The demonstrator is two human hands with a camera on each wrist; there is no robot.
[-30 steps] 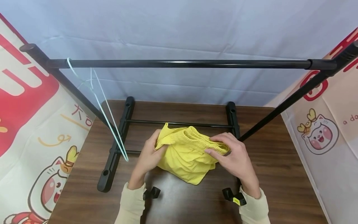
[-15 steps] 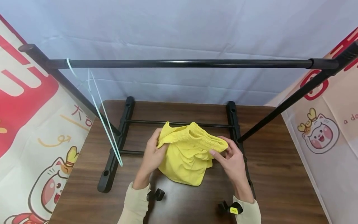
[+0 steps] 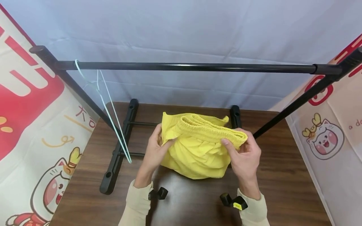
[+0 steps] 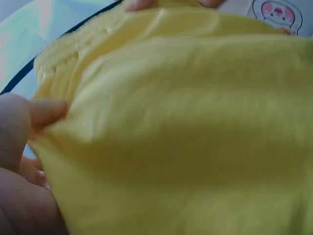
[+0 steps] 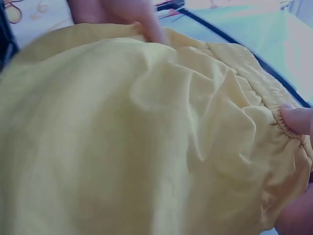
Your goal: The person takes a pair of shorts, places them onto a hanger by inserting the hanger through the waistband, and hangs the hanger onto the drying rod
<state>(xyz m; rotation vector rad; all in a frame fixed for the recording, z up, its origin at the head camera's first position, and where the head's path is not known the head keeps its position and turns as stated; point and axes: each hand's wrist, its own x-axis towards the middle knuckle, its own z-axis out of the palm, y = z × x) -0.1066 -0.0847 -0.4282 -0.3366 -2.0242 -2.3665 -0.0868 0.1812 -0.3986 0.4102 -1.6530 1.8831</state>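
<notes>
Bright yellow garment [image 3: 198,160], soft thin fabric, bunched into a floppy pouch shape with loose folds along the front. The waistband [image 3: 209,133] on it is gathered and ribbed, looks elasticated, and curves over in a flattened loop. Take the garment as the middle of the clock, 12 being the far side: it's held up over the dark wood-grain table [image 3: 285,182], and I can't tell if its underside touches.

Left hand [image 3: 154,150] is at 9 o'clock, pinching the cloth edge, thumb in front and fingers behind. Right hand [image 3: 246,155] is at 3, pinching the waistband end, thumb on the ribbing, fingers mostly hidden behind. Forearms come in from between 7 and 8 and between 4 and 5, cream sleeves [image 3: 137,202] at the wrists, the two hands well apart with the fabric stretched between them.

Up at 12 there's a smooth, round black rail [image 3: 183,67]. A thin pale-mint hanger [image 3: 113,117], narrow triangle shape, hooks over it and dangles around 10.
</notes>
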